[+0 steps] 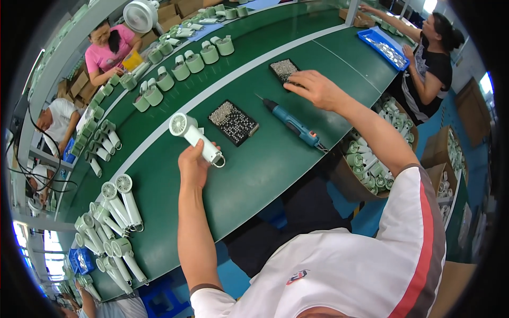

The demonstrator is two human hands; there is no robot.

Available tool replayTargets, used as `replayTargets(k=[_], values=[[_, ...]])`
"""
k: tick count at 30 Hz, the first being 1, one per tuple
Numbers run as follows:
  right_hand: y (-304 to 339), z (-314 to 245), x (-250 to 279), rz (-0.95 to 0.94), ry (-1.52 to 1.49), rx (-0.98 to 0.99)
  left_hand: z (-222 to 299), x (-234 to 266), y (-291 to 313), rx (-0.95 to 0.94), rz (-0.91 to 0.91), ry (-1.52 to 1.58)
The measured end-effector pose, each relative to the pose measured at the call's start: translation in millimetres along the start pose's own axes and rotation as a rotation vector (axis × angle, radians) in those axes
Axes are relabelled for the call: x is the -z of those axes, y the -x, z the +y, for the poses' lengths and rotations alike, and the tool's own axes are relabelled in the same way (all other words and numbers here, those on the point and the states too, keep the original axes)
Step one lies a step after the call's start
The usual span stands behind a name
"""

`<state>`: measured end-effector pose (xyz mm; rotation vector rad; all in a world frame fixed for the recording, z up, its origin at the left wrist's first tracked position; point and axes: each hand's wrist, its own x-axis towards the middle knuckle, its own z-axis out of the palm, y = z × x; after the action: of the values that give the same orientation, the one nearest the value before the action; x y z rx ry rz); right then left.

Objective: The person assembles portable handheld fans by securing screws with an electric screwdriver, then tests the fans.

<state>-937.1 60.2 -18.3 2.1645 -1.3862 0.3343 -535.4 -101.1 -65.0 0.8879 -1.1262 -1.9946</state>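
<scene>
My left hand (195,163) is closed around the handle of a pale green handheld fan (183,125). The fan's round grille points up and away, and a cord loop hangs at its lower end. Over the near edge of a black tray of small screws (283,69), my right hand (317,90) has its fingers stretched out, with no held thing visible. Between my hands lies a second black tray (233,123), with screws heaped at one end and set in rows elsewhere. A blue electric screwdriver (295,125) rests on the green table just nearer than my right hand.
Several fans (114,204) lie in a pile at the left. A conveyor (236,66) carrying green fan parts (194,62) curves across the far side. Boxes of fans (371,169) stand below the table at right. Co-workers sit across and at the right, near a blue tray (383,49).
</scene>
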Motion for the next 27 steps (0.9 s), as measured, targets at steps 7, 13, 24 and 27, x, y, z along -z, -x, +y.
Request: replayTargets(k=[7,13,24,27], values=[[-34,29,-39,-0.412,-0.162,-1.076,0,14,2,-0.054,-0.004,-0.025],[-51,-1,-69,-0.349,-0.114,-0.919,-1,11,0,-0.039,0.016,-0.023],[-41,-10,-3,0.042,0.071,0.030,0,13,2,-0.014,0.040,-0.044],[-25,-17,9,-0.098,0.008,0.371,1,7,-4,0.010,-0.004,-0.099]])
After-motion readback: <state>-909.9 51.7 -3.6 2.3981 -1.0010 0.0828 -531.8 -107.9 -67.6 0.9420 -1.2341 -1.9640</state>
